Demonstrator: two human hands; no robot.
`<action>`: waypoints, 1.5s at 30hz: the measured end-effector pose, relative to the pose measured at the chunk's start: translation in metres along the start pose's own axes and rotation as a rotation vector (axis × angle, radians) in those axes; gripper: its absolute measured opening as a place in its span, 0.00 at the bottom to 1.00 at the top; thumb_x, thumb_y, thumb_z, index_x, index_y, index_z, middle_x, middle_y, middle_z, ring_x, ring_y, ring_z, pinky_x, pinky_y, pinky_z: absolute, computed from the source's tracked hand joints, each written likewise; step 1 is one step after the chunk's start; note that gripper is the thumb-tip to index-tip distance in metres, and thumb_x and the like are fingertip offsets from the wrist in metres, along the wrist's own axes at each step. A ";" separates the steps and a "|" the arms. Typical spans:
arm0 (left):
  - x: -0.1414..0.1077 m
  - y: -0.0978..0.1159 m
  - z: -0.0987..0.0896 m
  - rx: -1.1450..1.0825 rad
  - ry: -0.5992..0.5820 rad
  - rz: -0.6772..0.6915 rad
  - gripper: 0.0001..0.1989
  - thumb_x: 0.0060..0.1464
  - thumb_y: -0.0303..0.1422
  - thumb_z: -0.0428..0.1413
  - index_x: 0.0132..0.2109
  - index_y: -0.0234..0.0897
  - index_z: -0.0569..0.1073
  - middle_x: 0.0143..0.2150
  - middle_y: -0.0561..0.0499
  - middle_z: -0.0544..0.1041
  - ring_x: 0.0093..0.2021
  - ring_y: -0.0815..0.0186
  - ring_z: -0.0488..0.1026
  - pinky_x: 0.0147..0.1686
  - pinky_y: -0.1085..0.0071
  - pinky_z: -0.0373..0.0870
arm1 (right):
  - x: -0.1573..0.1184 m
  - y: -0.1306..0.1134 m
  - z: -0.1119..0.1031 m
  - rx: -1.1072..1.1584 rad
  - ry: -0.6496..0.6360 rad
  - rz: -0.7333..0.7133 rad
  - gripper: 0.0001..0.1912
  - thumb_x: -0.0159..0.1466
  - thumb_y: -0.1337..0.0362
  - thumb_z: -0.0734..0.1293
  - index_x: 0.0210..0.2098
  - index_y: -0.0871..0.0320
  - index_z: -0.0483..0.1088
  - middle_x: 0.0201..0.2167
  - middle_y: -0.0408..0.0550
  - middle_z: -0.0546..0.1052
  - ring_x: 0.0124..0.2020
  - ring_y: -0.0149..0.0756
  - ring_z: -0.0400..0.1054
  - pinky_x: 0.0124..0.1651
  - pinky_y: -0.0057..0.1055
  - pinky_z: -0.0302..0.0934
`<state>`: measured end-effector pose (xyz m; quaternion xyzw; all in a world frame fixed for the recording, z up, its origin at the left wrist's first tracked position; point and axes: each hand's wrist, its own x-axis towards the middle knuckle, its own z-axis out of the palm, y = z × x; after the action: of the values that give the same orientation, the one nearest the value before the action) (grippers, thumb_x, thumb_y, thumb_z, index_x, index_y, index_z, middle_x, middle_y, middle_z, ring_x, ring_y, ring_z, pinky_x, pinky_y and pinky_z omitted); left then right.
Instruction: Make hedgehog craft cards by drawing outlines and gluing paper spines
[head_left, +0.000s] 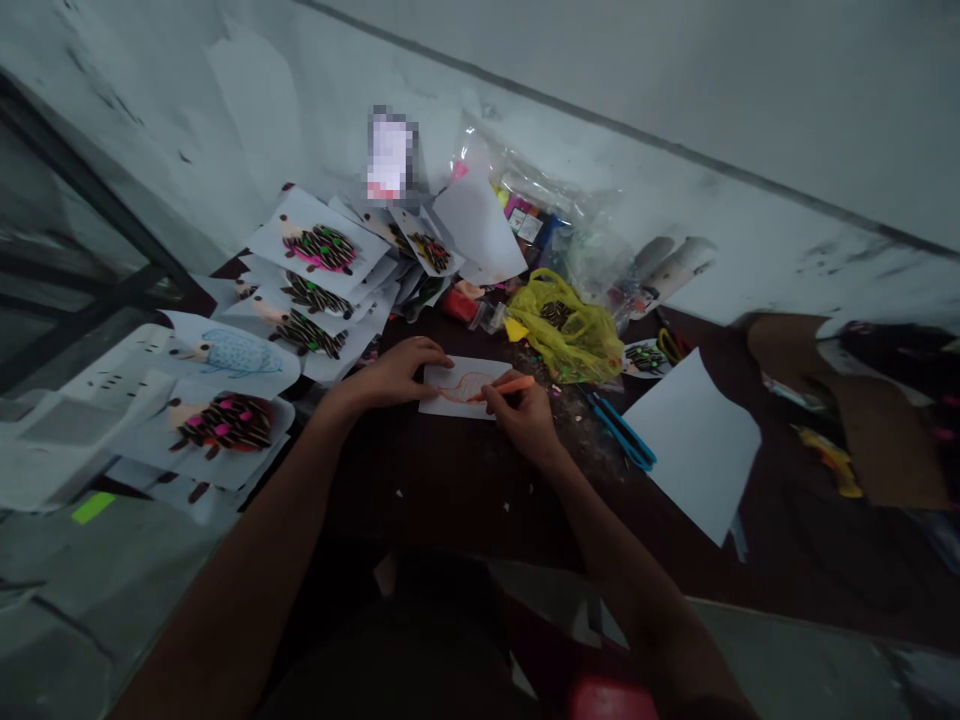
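My left hand lies open, fingers spread and resting on the left end of a white card, pinning it to the dark worktop. My right hand is closed around an orange crayon, its tip down on the card's right half. The card sits near the middle of the worktop, just in front of me and between my hands, turned a little askew.

Holding the card flat with the left hand seems the right way to work, since it stops the paper creeping while the tip follows the line. A short grip near the tip should also help keep the curve steady.

An orange outline loops across the card, a thin, rounded shape that my fingers partly hide. Toward the far left corner lies a heap of hedgehog pictures with dark spines. Toward the far edge sit a yellow plastic bag and a clear bag of supplies. To my right are blue-handled scissors and a blank sheet
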<state>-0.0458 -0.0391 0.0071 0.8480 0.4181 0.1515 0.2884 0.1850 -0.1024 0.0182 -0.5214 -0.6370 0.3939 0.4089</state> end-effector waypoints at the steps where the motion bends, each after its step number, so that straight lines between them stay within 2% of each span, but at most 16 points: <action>1: -0.002 -0.001 -0.001 0.000 -0.013 0.009 0.25 0.48 0.34 0.62 0.55 0.38 0.75 0.58 0.44 0.72 0.59 0.55 0.67 0.62 0.61 0.60 | -0.001 0.001 0.000 -0.006 0.005 -0.013 0.14 0.60 0.55 0.67 0.25 0.58 0.73 0.22 0.44 0.73 0.23 0.30 0.66 0.24 0.26 0.57; 4: -0.007 -0.002 -0.001 -0.005 -0.032 0.015 0.27 0.48 0.34 0.63 0.57 0.39 0.74 0.60 0.44 0.70 0.62 0.53 0.64 0.64 0.59 0.57 | -0.002 0.003 -0.003 -0.024 0.058 -0.050 0.13 0.60 0.56 0.66 0.25 0.58 0.73 0.26 0.45 0.74 0.25 0.30 0.67 0.26 0.26 0.58; 6: -0.008 -0.003 -0.001 -0.011 -0.033 0.020 0.26 0.49 0.34 0.62 0.56 0.39 0.74 0.60 0.44 0.70 0.63 0.53 0.63 0.64 0.59 0.57 | -0.002 0.004 -0.006 -0.027 0.093 -0.046 0.12 0.60 0.57 0.66 0.26 0.58 0.72 0.24 0.43 0.73 0.24 0.29 0.64 0.26 0.25 0.56; 10: -0.008 -0.005 0.002 -0.035 -0.019 0.054 0.24 0.49 0.35 0.62 0.55 0.39 0.74 0.59 0.44 0.70 0.62 0.52 0.63 0.64 0.56 0.56 | -0.005 0.005 -0.008 -0.014 0.069 0.018 0.14 0.62 0.54 0.66 0.27 0.57 0.70 0.18 0.39 0.68 0.19 0.27 0.60 0.23 0.25 0.53; 15: -0.010 -0.001 0.003 -0.047 0.011 0.075 0.22 0.51 0.36 0.60 0.54 0.39 0.75 0.57 0.44 0.69 0.60 0.52 0.63 0.64 0.54 0.56 | -0.011 0.001 -0.003 -0.061 0.019 -0.012 0.15 0.64 0.53 0.65 0.26 0.57 0.70 0.20 0.41 0.70 0.21 0.28 0.61 0.24 0.25 0.53; 18: -0.011 0.003 0.005 -0.043 0.049 0.068 0.20 0.54 0.37 0.58 0.53 0.37 0.76 0.56 0.43 0.69 0.58 0.52 0.64 0.62 0.54 0.58 | -0.012 0.002 -0.002 -0.082 0.038 -0.037 0.16 0.65 0.55 0.63 0.25 0.57 0.68 0.20 0.40 0.69 0.20 0.27 0.59 0.24 0.25 0.52; 23: -0.010 0.003 0.009 -0.037 0.092 0.080 0.17 0.55 0.35 0.57 0.52 0.38 0.76 0.54 0.43 0.70 0.57 0.54 0.65 0.61 0.54 0.60 | -0.012 0.004 -0.001 -0.095 0.069 -0.025 0.12 0.65 0.56 0.63 0.30 0.57 0.70 0.21 0.40 0.71 0.20 0.26 0.58 0.24 0.25 0.51; 29: -0.011 -0.005 0.004 -0.049 0.019 0.099 0.23 0.50 0.33 0.60 0.54 0.39 0.74 0.57 0.44 0.69 0.61 0.52 0.63 0.65 0.52 0.55 | -0.013 0.004 0.003 -0.066 0.077 -0.050 0.17 0.66 0.54 0.64 0.26 0.57 0.69 0.20 0.41 0.70 0.21 0.27 0.60 0.24 0.25 0.53; 36: -0.014 -0.009 -0.002 -0.064 -0.035 0.112 0.27 0.51 0.34 0.61 0.59 0.40 0.71 0.62 0.44 0.67 0.65 0.51 0.60 0.67 0.53 0.53 | -0.014 0.007 0.004 -0.055 0.040 -0.043 0.18 0.67 0.52 0.63 0.27 0.57 0.71 0.20 0.40 0.68 0.20 0.27 0.59 0.22 0.25 0.52; 41: -0.012 -0.012 0.000 -0.067 -0.031 0.114 0.28 0.50 0.33 0.61 0.59 0.38 0.71 0.62 0.43 0.67 0.65 0.51 0.61 0.66 0.53 0.53 | -0.014 0.007 0.007 0.001 0.027 -0.065 0.13 0.65 0.54 0.65 0.37 0.57 0.73 0.26 0.43 0.73 0.23 0.29 0.65 0.24 0.25 0.57; 45: -0.012 -0.011 -0.001 -0.065 -0.032 0.116 0.28 0.50 0.33 0.62 0.59 0.38 0.71 0.62 0.43 0.68 0.65 0.51 0.61 0.66 0.54 0.54 | -0.010 0.005 0.013 0.021 -0.011 -0.092 0.13 0.64 0.54 0.67 0.33 0.57 0.75 0.32 0.47 0.77 0.29 0.31 0.70 0.26 0.26 0.61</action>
<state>-0.0601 -0.0429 0.0006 0.8634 0.3584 0.1679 0.3130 0.1755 -0.1127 0.0080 -0.4852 -0.6583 0.3842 0.4285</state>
